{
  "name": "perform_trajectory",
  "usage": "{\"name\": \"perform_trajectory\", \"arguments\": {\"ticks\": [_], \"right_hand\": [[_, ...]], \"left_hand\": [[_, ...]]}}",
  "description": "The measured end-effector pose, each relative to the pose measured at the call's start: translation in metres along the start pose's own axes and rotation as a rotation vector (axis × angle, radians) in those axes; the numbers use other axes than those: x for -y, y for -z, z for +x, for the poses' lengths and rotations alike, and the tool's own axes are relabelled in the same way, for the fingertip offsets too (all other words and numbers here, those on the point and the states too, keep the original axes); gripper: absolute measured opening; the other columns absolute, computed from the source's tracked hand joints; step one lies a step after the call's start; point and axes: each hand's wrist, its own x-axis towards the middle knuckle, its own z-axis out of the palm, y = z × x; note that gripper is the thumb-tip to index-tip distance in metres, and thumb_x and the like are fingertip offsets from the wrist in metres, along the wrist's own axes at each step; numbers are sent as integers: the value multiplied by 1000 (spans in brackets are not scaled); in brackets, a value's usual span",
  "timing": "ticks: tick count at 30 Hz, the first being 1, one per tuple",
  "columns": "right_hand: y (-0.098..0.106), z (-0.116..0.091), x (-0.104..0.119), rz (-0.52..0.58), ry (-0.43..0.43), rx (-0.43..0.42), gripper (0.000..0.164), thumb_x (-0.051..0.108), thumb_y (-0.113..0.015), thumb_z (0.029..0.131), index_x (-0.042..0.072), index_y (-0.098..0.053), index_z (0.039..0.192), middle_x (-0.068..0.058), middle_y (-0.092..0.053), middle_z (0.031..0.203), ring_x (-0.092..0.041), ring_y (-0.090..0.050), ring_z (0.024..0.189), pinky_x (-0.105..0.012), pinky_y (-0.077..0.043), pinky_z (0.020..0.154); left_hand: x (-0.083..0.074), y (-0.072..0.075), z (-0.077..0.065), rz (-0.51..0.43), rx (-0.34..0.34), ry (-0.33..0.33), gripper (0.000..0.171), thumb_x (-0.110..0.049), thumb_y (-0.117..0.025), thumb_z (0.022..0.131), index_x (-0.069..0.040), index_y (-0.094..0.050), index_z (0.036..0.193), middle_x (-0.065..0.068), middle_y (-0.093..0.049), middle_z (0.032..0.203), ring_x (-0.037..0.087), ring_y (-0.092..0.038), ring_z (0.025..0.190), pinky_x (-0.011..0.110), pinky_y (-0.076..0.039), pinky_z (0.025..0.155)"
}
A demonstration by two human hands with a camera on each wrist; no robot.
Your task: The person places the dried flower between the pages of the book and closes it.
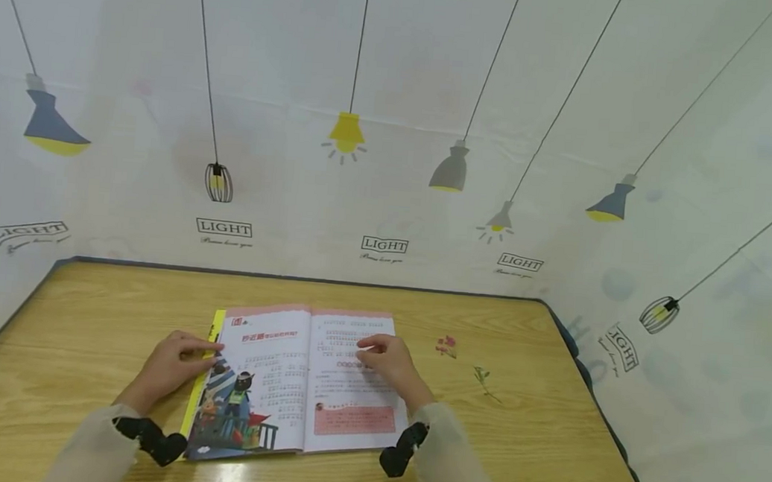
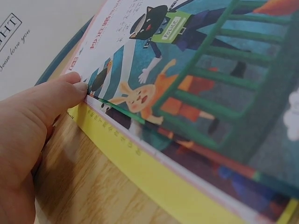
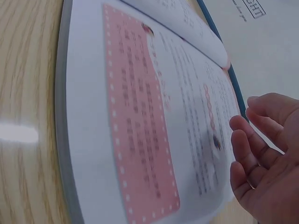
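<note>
An open illustrated book (image 1: 340, 417) lies on the wooden table, its left page showing a cartoon cat in a police vest (image 2: 170, 30) and a rabbit (image 2: 140, 98). My left hand (image 1: 172, 368) holds the left edge of the book, the thumb (image 2: 77, 93) on the page edge beside the yellow cover strip (image 2: 121, 161). Over the text of the right page hovers my right hand (image 1: 391, 364), fingers (image 3: 254, 144) loosely bent with nothing between them. A pink text box (image 3: 140, 126) fills the lower part of that page.
To the right of the book, a small pink flower (image 1: 447, 345) and a thin green-leaved sprig (image 1: 484, 381) lie on the wooden table (image 1: 526, 445). A white cloth printed with hanging lamps (image 1: 294, 205) rises behind the table's dark edge. Black straps (image 1: 405, 451) circle both wrists.
</note>
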Motion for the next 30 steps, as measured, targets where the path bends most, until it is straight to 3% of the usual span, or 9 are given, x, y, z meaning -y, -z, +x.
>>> {"name": "perform_trajectory", "arguments": {"ticks": [10, 30], "right_hand": [[29, -6, -23, 33, -56, -49, 20, 8, -66, 85, -2, -68, 102, -7, -58, 80, -14, -51, 69, -25, -43, 61], [88, -32, -70, 14, -42, -188, 21, 3, -67, 83, -9, -66, 101, -9, -64, 79, -12, -53, 66, -26, -43, 56]], "left_hand": [[0, 0, -1, -8, 2, -2, 29, -22, -70, 84, -4, -71, 107, 13, -56, 99, 24, -44, 90, 37, -33, 72], [2, -1, 1, 8, 18, 13, 33, -26, -69, 86, -5, -69, 110, 16, -55, 107, 27, -44, 97, 40, -35, 76]]}}
